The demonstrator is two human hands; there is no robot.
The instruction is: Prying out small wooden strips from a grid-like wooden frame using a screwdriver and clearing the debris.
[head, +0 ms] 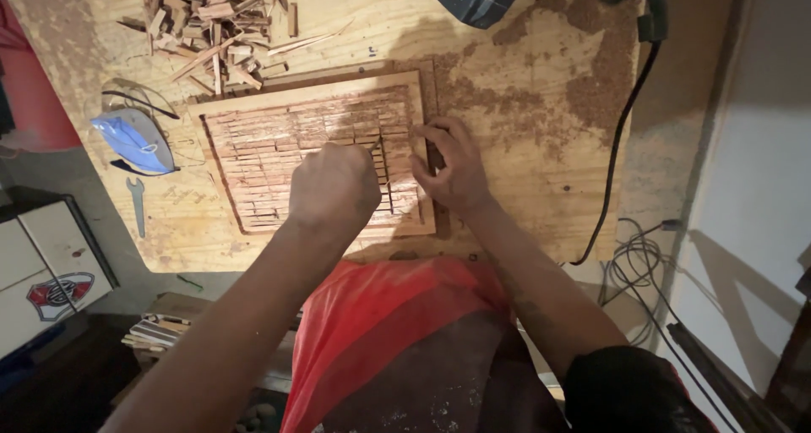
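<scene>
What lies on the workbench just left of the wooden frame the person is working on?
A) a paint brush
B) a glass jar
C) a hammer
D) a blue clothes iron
D: a blue clothes iron lies on the workbench just left of the wooden frame, with a small wrench below it, while both hands work over the frame's strips.

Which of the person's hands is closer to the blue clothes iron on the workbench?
The left. The left hand is over the middle of the wooden frame, to the right of the blue iron. The right hand rests at the frame's right edge, farther away.
</scene>
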